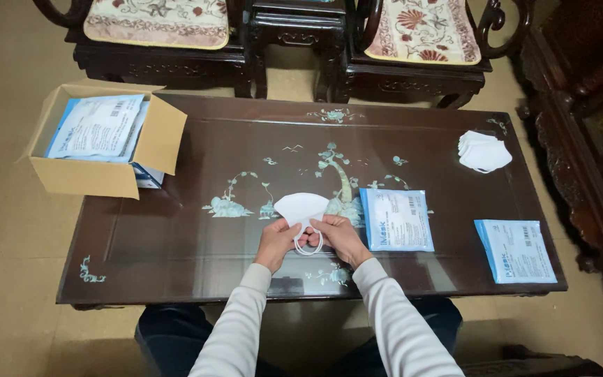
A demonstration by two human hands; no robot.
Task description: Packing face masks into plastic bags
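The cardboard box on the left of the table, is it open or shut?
Open. The cardboard box has its flaps folded outward, and blue and white packets show inside, stacked up to the rim.

Soft, even indoor light, faint glare on the glossy table [176, 230], dim corners, sharp focus, slight wide-angle stretch

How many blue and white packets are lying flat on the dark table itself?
2: one packet just right of the right hand, and another packet near the table's right edge. More lie in the cardboard box; some may be hidden there.
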